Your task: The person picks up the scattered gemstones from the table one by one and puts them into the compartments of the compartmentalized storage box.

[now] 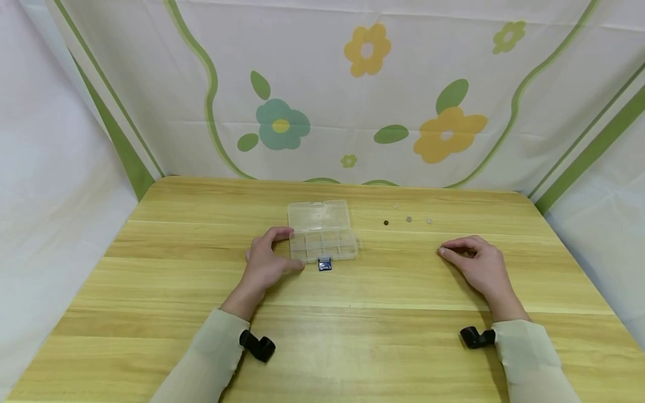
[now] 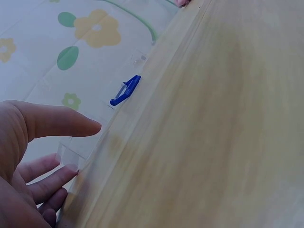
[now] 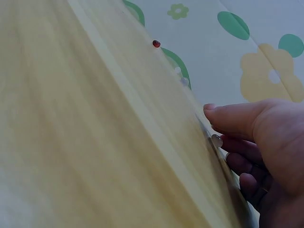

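A clear plastic compartment box (image 1: 322,244) stands on the table with its lid (image 1: 318,215) raised at the back. A blue latch (image 2: 126,90) sticks out at the box's front. My left hand (image 1: 264,258) grips the box's left end, the thumb at the front corner and the fingertips at the back corner. Farther right, my right hand (image 1: 478,263) is low over the table, thumb and index finger close together at a small pale bead (image 3: 217,140). The other fingers curl in underneath. Part of the grip on the bead is hard to make out.
Behind the right hand lie a dark brown bead (image 1: 386,223), a grey bead (image 1: 409,219) and a clear bead (image 1: 429,221). Another faint clear bead (image 1: 395,206) lies farther back. A flowered cloth (image 1: 322,95) hangs behind the wooden table (image 1: 353,347).
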The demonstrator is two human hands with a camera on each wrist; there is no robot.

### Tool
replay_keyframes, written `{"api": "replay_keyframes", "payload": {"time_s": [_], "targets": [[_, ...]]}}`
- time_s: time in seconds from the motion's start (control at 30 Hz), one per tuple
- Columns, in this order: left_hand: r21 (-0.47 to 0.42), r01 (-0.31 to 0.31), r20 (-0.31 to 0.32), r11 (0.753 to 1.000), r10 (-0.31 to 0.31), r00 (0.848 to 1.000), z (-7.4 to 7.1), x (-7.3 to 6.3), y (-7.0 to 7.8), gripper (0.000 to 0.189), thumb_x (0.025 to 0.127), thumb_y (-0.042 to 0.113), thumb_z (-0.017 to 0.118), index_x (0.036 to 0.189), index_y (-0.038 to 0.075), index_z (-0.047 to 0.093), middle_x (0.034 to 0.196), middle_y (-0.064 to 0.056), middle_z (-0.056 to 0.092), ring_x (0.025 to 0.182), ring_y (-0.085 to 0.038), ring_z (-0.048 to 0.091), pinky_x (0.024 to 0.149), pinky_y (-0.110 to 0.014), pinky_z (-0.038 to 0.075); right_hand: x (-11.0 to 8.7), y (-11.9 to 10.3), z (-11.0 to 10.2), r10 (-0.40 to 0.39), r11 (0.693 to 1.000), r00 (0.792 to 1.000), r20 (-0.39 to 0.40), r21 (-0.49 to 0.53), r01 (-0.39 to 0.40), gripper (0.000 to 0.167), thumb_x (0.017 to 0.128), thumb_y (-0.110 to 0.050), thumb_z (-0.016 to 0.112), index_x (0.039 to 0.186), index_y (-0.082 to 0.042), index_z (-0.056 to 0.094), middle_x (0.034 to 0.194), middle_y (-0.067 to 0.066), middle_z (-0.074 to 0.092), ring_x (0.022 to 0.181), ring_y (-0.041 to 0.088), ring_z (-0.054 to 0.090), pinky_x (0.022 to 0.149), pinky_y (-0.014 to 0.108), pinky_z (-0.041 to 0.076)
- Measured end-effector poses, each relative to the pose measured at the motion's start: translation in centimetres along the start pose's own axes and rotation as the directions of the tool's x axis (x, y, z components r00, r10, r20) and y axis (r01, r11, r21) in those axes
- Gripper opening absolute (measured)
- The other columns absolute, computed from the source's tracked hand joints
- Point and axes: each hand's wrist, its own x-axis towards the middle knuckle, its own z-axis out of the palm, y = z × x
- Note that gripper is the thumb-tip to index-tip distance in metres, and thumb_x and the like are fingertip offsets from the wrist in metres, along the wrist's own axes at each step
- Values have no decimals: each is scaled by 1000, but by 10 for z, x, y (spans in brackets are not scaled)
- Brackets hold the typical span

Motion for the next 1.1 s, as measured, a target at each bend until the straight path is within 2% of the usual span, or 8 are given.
{"api": "replay_keyframes", "payload": {"time_s": [0.27, 0.47, 0.63, 0.77, 0.97, 1.1], "targets": [[9, -2, 1, 1000, 2, 1000, 1, 1, -2, 78, 72, 6, 92, 143, 19, 63, 149, -2, 66, 144, -32, 35, 113, -51, 21, -1, -1, -2, 17, 1000, 1000, -23, 11, -17, 35, 97, -47, 79, 113, -17, 84, 119, 8, 74, 90, -11, 53, 78, 16, 44], [8, 0, -1, 1000, 0, 1000, 1, 0, 0, 78, 72, 7, 93, 143, 19, 63, 148, -3, 66, 143, -32, 35, 110, -50, 22, 0, -8, -4, 58, 998, 998, -17, 32, -57, 42, 96, -53, 76, 117, -18, 83, 123, 7, 73, 92, -4, 54, 79, 20, 45], [11, -1, -1, 1000, 2, 1000, 1, 0, 0, 78, 72, 6, 92, 143, 18, 63, 148, -3, 66, 142, -32, 35, 111, -50, 21, 2, -14, -5, 74, 996, 997, -9, 45, -73, 45, 96, -57, 75, 118, -19, 82, 117, -3, 72, 95, 1, 55, 79, 21, 45], [11, -1, -2, 1000, 1, 1000, 1, 0, 0, 78, 72, 6, 92, 143, 18, 63, 148, -3, 66, 142, -32, 35, 112, -51, 22, 3, -20, -3, 65, 997, 998, -1, 50, -65, 46, 95, -60, 75, 116, -21, 82, 113, -9, 70, 96, 5, 57, 78, 20, 46], [4, 2, 3, 1000, -2, 1000, 1, 0, 0, 79, 72, 7, 92, 144, 20, 63, 149, -2, 65, 143, -33, 32, 113, -51, 23, 4, -30, 1, 22, 999, 1000, 17, 50, -23, 41, 95, -58, 75, 112, -22, 84, 113, -4, 72, 95, 6, 59, 77, 18, 47], [5, 8, 4, 1000, -8, 1000, 0, 0, -1, 78, 73, 7, 92, 144, 20, 62, 149, -2, 64, 144, -32, 32, 113, -51, 23, 5, -38, 3, 20, 997, 999, 37, 71, -22, 39, 95, -58, 76, 111, -23, 84, 113, -5, 72, 95, 7, 61, 76, 19, 49]]}}
